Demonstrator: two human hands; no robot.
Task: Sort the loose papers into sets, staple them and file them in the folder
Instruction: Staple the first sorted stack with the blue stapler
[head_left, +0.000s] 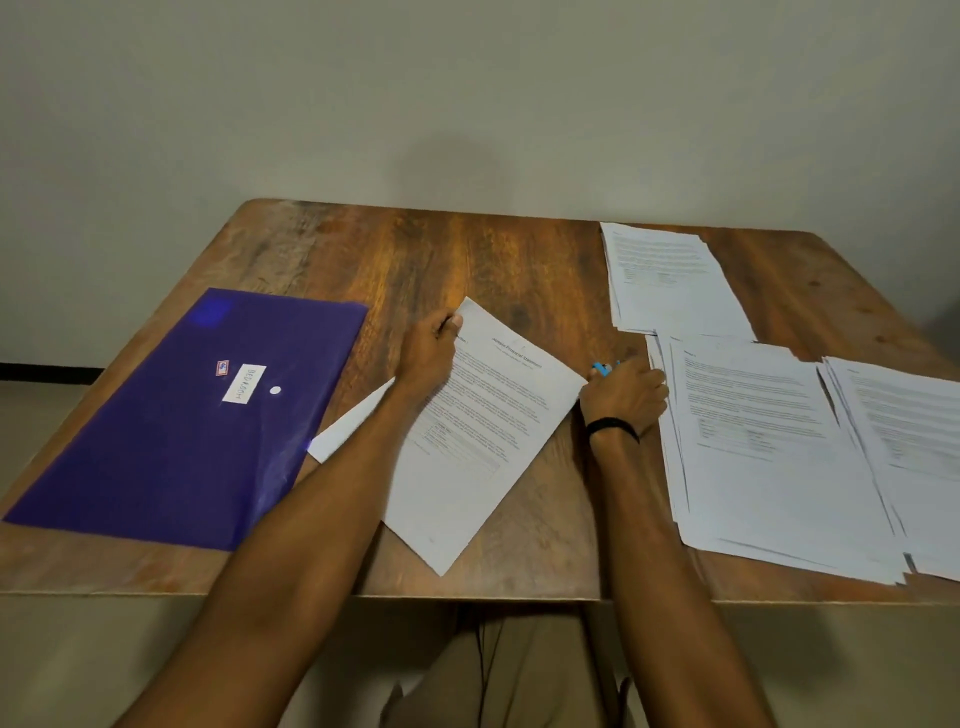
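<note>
Forearms reaching over near worktop (519, 249) edge. I'm seeing left hand (428, 351) pinching top corner of printed paper set (488, 431), lying tilted mid-worktop. Right hand (626, 397) curling round small blue item (602, 369) just beside that set. Flat purple folder (182, 415) lying left; three paper stacks (769, 447) lying right.

Spotted a worn wooden table (467, 249) across the middle, backed by a plain pale wall (363, 78) up top. Caught a dark skirting strip (47, 371) at far left, khaki trousers (519, 675) at bottom centre.
</note>
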